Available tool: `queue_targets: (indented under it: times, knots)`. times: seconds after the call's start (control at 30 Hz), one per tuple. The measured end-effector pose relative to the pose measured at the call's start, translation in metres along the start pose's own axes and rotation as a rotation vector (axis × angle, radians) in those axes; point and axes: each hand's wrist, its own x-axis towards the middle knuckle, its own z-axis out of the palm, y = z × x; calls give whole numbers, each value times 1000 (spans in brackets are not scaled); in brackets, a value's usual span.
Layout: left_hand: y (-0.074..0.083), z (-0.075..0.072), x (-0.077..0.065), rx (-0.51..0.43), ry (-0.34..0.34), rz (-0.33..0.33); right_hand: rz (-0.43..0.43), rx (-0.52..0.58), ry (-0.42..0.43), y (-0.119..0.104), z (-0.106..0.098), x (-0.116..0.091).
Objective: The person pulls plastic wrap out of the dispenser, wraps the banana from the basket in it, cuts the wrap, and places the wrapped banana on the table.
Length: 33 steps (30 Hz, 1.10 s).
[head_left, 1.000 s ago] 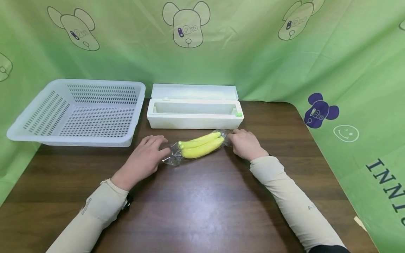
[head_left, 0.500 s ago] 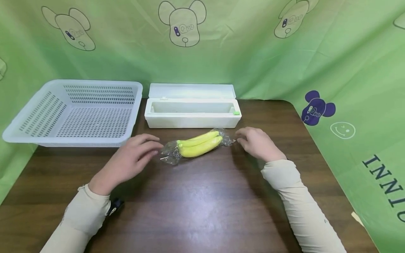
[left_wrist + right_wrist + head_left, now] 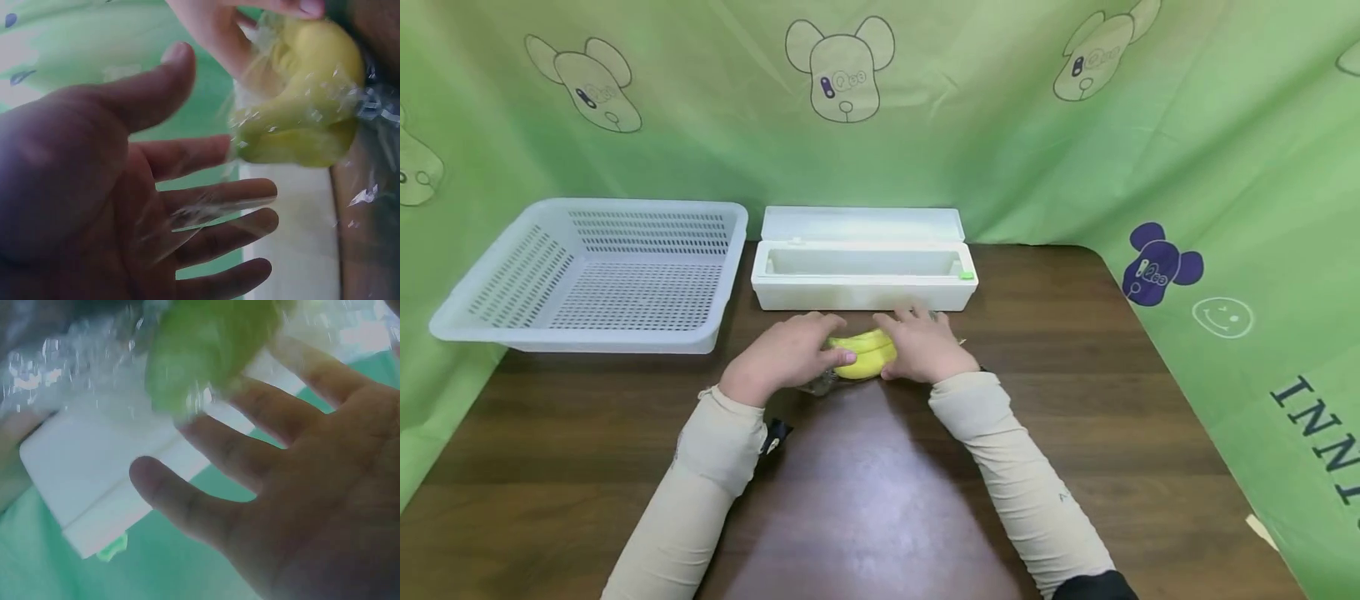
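Two bananas (image 3: pixel 867 354) in clear plastic wrap lie on the dark wooden table, partly hidden behind both hands. My left hand (image 3: pixel 786 354) is at their left end, its thumb overlapping the yellow skin in the head view. In the left wrist view its fingers (image 3: pixel 231 194) are spread and fairly straight, with a thin sheet of film across them beside the wrapped bananas (image 3: pixel 306 100). Over the right end is my right hand (image 3: pixel 921 342), slightly blurred. Its fingers (image 3: pixel 231 440) stretch out straight under the blurred fruit (image 3: pixel 203 353) in the right wrist view.
Behind the bananas stands a long white box (image 3: pixel 865 292) with its lid raised and a green piece on its right front edge. A white perforated basket (image 3: pixel 587 336) sits at the back left. A green printed curtain (image 3: pixel 1000 150) hangs behind the table.
The right hand lets go of the wrap's right end and draws back, as the left also backs away. Both then move inward over the bananas, which stay in about the same place.
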Motion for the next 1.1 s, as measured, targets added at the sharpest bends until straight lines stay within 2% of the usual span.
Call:
queue_targets:
  times: [0.17, 0.4, 0.53, 0.67, 0.77, 0.9, 1.0, 1.1]
  knots:
    - [-6, 4, 6, 1, 32, -7, 21, -96, 23, -8, 7, 4]
    - [-18, 1, 10, -32, 72, 39, 15, -58, 36, -2, 6, 1]
    - [-21, -2, 8, -73, 91, 40, -23, -26, 111, 4, 6, 0]
    - [-14, -8, 3, -80, 178, 83, -34, -11, 210, 7, 5, -2]
    - [-3, -11, 0, -6, 301, 164, -39, -11, 274, 4, 4, -4]
    - [10, -9, 0, 233, 488, 288, -66, -43, 320, -9, 2, -5]
    - [13, -6, 2, 375, 588, 333, -98, -62, 340, -21, 0, -8]
    - [11, -3, 3, 382, 634, 340, -131, -71, 375, -30, -2, -10]
